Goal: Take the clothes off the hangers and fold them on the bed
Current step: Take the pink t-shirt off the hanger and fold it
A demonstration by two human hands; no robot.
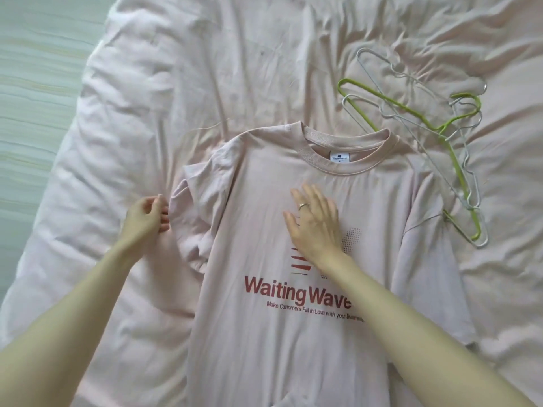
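Observation:
A pale pink T-shirt [264, 333] with red "Waiting Wave" print lies face up on the bed [176, 69], collar away from me. Its left sleeve [191, 218] is bunched and partly folded inward. My left hand [147, 218] pinches the edge of that sleeve with curled fingers. My right hand [314, 221], wearing a ring, lies flat with fingers spread on the chest of the shirt, above the print. Off the shirt's right shoulder lie a green hanger [411, 110] and two white wire hangers [379, 80], all empty and overlapping.
The bed is covered with a wrinkled pale pink sheet of nearly the same colour as the shirt. Its left edge [73, 118] curves down beside a pale striped floor [35, 83].

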